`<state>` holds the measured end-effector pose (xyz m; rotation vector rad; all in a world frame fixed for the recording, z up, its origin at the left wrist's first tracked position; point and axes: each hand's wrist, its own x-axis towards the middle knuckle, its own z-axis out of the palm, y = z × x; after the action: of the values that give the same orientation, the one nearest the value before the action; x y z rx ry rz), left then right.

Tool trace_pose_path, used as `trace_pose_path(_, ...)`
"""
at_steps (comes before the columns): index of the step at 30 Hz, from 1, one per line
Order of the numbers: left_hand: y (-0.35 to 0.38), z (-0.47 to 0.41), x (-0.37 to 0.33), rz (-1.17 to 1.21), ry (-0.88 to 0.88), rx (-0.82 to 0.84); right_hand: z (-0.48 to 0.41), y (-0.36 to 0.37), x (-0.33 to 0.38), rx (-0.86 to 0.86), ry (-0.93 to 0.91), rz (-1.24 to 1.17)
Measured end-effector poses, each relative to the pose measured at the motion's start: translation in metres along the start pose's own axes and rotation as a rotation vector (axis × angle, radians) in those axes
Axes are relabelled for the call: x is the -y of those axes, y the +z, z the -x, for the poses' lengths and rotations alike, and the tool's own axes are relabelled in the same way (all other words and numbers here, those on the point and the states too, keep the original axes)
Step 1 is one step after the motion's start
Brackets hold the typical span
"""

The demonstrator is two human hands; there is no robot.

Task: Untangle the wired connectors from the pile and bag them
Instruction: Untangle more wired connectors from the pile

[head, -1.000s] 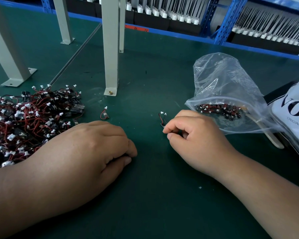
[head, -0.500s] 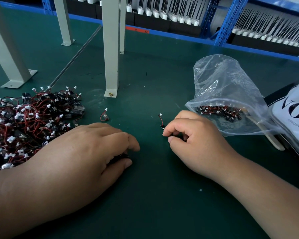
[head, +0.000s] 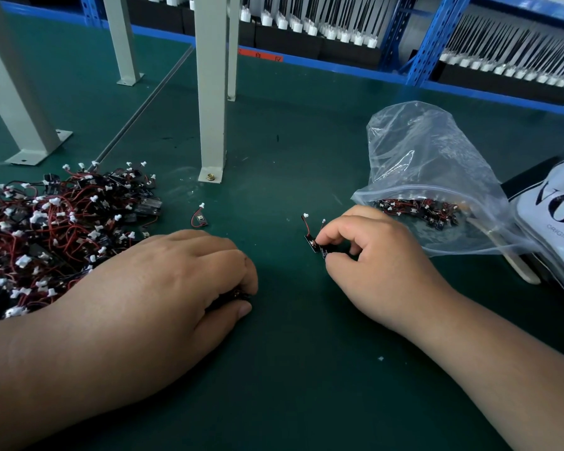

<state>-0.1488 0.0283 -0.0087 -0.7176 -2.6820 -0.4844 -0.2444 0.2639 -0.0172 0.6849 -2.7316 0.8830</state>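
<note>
Currently my right hand (head: pixel 385 262) pinches two connectors (head: pixel 314 241), bag (head: pixel 430 164) at its two o'clock; left hand (head: pixel 163 288) grips a dark piece (head: pixel 232 296).

Soft, even and rather dim light falls from above onto the green tabletop (head: pixel 290 402), leaving only faint, diffuse shadows beneath the left hand (head: pixel 163 288) and right hand (head: pixel 381 265). The clear plastic bag (head: pixel 430 164) carries pale glints. Wide-angle distortion slants the posts (head: pixel 210 92) outward, and the far shelves (head: pixel 502 60) look slightly soft.
</note>
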Motion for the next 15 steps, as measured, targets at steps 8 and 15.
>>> trace_pose_path(8,0.0020,-0.0008,0.0023,0.005,0.013,-0.005,-0.0006,0.0002,0.0006,-0.020,0.030,0.020)
trace_pose_path(15,0.0037,0.0002,0.0045,0.008,0.016,-0.003,-0.0003,-0.0010,0.0019,0.010,-0.019,0.037)
